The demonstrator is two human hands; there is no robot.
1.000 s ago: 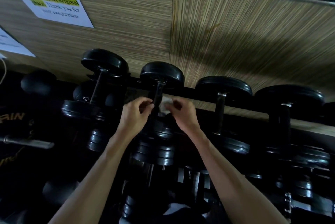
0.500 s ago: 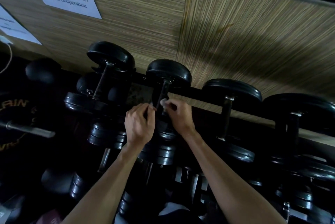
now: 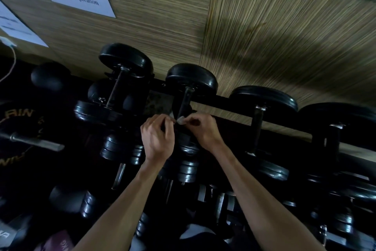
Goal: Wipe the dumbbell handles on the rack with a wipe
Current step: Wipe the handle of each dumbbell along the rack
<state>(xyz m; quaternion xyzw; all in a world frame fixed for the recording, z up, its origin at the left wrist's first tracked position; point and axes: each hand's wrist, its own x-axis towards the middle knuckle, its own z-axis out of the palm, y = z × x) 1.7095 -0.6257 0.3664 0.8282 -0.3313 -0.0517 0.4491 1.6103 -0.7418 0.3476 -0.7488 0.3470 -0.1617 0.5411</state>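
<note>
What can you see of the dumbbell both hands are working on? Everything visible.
The dumbbell lies on the black rack, second from the left in the top row, handle running away from the camera. The far head, a thick black rubber-looking disc, sits by the wood-grain wall. The dark handle shows only its upper part. Left hand and right hand close around the lower part, with a pale wipe between them. The near head is mostly hidden.

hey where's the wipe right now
The wipe is mid-frame in the head view, pinched between the left hand and right hand, against the lower handle of the second top-row dumbbell from the left.
</note>
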